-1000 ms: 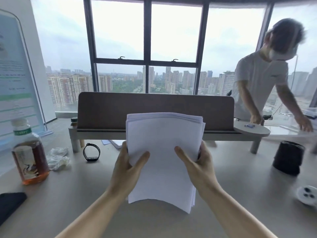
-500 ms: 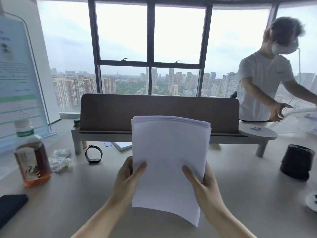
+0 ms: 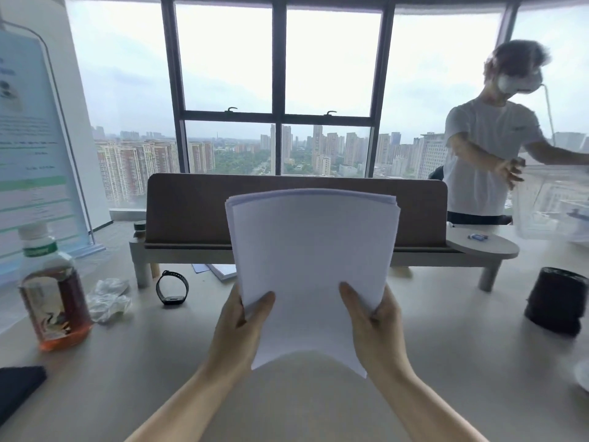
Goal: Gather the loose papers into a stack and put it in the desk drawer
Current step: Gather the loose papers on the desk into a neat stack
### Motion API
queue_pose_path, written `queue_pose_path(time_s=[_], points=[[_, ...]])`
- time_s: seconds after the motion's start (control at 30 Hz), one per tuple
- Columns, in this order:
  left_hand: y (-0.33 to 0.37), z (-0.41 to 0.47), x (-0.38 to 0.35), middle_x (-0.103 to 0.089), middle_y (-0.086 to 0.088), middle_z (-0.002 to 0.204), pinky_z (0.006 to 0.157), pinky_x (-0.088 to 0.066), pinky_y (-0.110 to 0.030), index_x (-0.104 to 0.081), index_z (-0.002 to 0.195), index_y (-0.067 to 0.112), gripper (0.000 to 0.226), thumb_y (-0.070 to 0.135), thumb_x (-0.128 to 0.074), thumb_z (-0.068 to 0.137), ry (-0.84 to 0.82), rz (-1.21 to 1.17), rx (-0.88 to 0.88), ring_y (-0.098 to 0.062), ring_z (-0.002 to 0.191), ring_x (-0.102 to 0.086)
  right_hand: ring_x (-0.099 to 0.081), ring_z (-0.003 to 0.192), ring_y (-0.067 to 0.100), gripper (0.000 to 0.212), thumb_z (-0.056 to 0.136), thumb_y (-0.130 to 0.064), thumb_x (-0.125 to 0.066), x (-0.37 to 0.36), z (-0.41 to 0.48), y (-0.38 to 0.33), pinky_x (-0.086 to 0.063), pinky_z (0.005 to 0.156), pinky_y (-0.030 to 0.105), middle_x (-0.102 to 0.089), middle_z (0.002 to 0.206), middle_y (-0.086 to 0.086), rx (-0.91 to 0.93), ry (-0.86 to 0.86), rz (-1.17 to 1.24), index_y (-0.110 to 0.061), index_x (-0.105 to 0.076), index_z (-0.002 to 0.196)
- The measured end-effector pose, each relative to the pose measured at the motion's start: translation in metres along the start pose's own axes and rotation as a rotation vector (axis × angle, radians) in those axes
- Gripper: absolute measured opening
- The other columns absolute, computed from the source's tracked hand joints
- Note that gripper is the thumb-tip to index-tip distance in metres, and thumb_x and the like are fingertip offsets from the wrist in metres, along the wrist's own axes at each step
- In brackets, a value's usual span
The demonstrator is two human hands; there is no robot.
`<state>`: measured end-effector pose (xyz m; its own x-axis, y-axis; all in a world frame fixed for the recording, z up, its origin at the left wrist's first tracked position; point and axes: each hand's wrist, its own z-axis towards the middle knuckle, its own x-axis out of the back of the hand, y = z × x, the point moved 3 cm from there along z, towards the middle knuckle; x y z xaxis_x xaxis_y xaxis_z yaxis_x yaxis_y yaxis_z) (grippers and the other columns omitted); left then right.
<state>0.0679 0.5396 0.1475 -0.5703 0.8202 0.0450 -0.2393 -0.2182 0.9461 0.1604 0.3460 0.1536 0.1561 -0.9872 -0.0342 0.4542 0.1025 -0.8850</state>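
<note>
A stack of white papers (image 3: 310,260) stands nearly upright above the desk, its top edges roughly even and its lower edge curling toward me. My left hand (image 3: 237,330) grips the stack's lower left side, thumb across the front sheet. On the lower right side my right hand (image 3: 373,330) holds it the same way. A few more sheets (image 3: 220,270) lie flat under the desk shelf, behind the stack. No drawer is in view.
A brown-backed desk shelf (image 3: 287,212) spans the desk behind the papers. A tea bottle (image 3: 52,291), crumpled wrapper (image 3: 106,299) and smartwatch (image 3: 172,288) sit at left, a black cylinder (image 3: 556,301) at right. A person (image 3: 490,154) handles a clear box at far right.
The stack has been raised slightly and squared between my hands, its bottom edge now off the desk. The person at the right has turned toward the clear box.
</note>
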Motion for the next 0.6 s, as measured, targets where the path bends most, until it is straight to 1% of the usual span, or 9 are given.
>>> queue_pose_path(time_s=[0.1, 0.13, 0.2, 0.3, 0.33, 0.4, 0.5, 0.53, 0.6], points=[[0.0, 0.006, 0.005, -0.077, 0.024, 0.115, 0.085, -0.051, -0.009, -0.062, 0.127, 0.034, 0.034, 0.012, -0.062, 0.101, 0.017, 0.071, -0.015, 0.009, 0.105, -0.071, -0.075, 0.105, 0.015, 0.022, 0.1, -0.019, -0.061, 0.0, -0.002, 0.009, -0.059, 0.089, 0.043, -0.079, 0.11, -0.006, -0.05, -0.045, 0.001, -0.031, -0.065, 0.117], [-0.003, 0.007, 0.007, -0.077, 0.025, 0.114, 0.084, -0.051, -0.01, -0.061, 0.126, 0.035, 0.033, 0.014, -0.063, 0.101, 0.025, 0.088, -0.007, 0.008, 0.104, -0.071, -0.074, 0.102, 0.015, 0.021, 0.101, -0.016, -0.059, 0.0, -0.006, 0.015, -0.057, 0.089, 0.045, -0.078, 0.107, -0.008, -0.077, -0.055, -0.015, -0.032, -0.063, 0.114], [-0.006, 0.008, 0.012, -0.079, 0.02, 0.112, 0.084, -0.054, -0.021, -0.062, 0.126, 0.033, 0.032, 0.016, -0.065, 0.099, 0.065, 0.093, 0.009, -0.001, 0.104, -0.074, -0.072, 0.095, 0.017, 0.021, 0.103, -0.013, -0.054, 0.0, -0.012, 0.024, -0.056, 0.085, 0.049, -0.076, 0.097, -0.012, -0.114, -0.061, -0.061, -0.033, -0.059, 0.104], [-0.005, 0.015, 0.012, -0.079, 0.013, 0.113, 0.084, -0.055, -0.026, -0.063, 0.125, 0.028, 0.03, 0.014, -0.064, 0.099, 0.088, 0.076, 0.043, -0.008, 0.107, -0.075, -0.066, 0.076, 0.007, 0.019, 0.105, -0.01, -0.047, -0.005, -0.008, 0.022, -0.051, 0.075, 0.041, -0.072, 0.081, -0.019, -0.137, -0.089, -0.119, -0.026, -0.055, 0.098], [-0.004, 0.017, 0.011, -0.08, 0.011, 0.113, 0.089, -0.057, -0.031, -0.064, 0.125, 0.028, 0.028, 0.016, -0.063, 0.099, 0.086, 0.069, 0.059, -0.01, 0.107, -0.075, -0.067, 0.075, 0.011, 0.017, 0.106, -0.01, -0.045, -0.007, -0.005, 0.018, -0.053, 0.076, 0.042, -0.073, 0.08, -0.017, -0.13, -0.099, -0.125, -0.023, -0.053, 0.099], [-0.002, 0.019, 0.01, -0.081, 0.009, 0.112, 0.097, -0.057, -0.044, -0.067, 0.121, 0.03, 0.025, 0.018, -0.061, 0.099, 0.077, 0.034, 0.075, -0.015, 0.108, -0.075, -0.067, 0.081, 0.025, 0.01, 0.106, -0.012, -0.043, -0.008, -0.002, 0.013, -0.055, 0.079, 0.048, -0.073, 0.087, -0.007, -0.087, -0.089, -0.136, -0.019, -0.051, 0.103], [-0.007, 0.011, 0.009, -0.081, 0.009, 0.113, 0.095, -0.056, -0.041, -0.068, 0.12, 0.032, 0.027, 0.015, -0.056, 0.103, 0.039, 0.002, 0.098, -0.015, 0.109, -0.076, -0.067, 0.09, 0.032, 0.004, 0.105, -0.02, -0.046, 0.002, -0.009, 0.017, -0.055, 0.085, 0.054, -0.072, 0.094, 0.0, -0.079, -0.073, -0.12, -0.022, -0.049, 0.106], [-0.012, 0.005, 0.007, -0.081, 0.009, 0.114, 0.095, -0.056, -0.04, -0.067, 0.121, 0.033, 0.028, 0.015, -0.056, 0.104, 0.013, 0.009, 0.125, -0.015, 0.109, -0.076, -0.068, 0.095, 0.028, 0.006, 0.104, -0.023, -0.047, 0.005, -0.015, 0.022, -0.054, 0.088, 0.053, -0.073, 0.097, -0.003, -0.102, -0.079, -0.108, -0.028, -0.049, 0.107], [-0.022, -0.009, 0.004, -0.08, 0.011, 0.115, 0.098, -0.056, -0.041, -0.066, 0.125, 0.033, 0.029, 0.017, -0.056, 0.104, -0.046, 0.026, 0.175, -0.013, 0.11, -0.075, -0.069, 0.101, 0.006, 0.017, 0.104, -0.023, -0.051, 0.009, -0.028, 0.029, -0.054, 0.092, 0.043, -0.074, 0.105, -0.019, -0.13, -0.116, -0.108, -0.038, -0.048, 0.111]])
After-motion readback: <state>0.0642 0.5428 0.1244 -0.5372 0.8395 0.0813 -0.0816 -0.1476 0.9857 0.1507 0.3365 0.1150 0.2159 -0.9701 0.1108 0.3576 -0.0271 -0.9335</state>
